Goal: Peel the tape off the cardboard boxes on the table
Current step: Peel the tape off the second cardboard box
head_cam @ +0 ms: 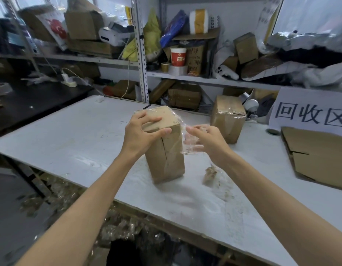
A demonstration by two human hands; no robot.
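Left hand is clamping the upright box top, fingers curled over it, evidently bracing against pull. Right hand is pinching clear tape stretching off the box edge.

a white paper sign with large black characters stands at the right, and a flattened cardboard sheet lies just below it. behind, grey metal shelving is crammed with clutter: a red-and-white paper cup beside a small yellow label roll, a white label printer, a yellow plastic bag, a blue bag and a white phone. at the left, a white power strip sits on a black desk. crumpled scraps litter the floor.
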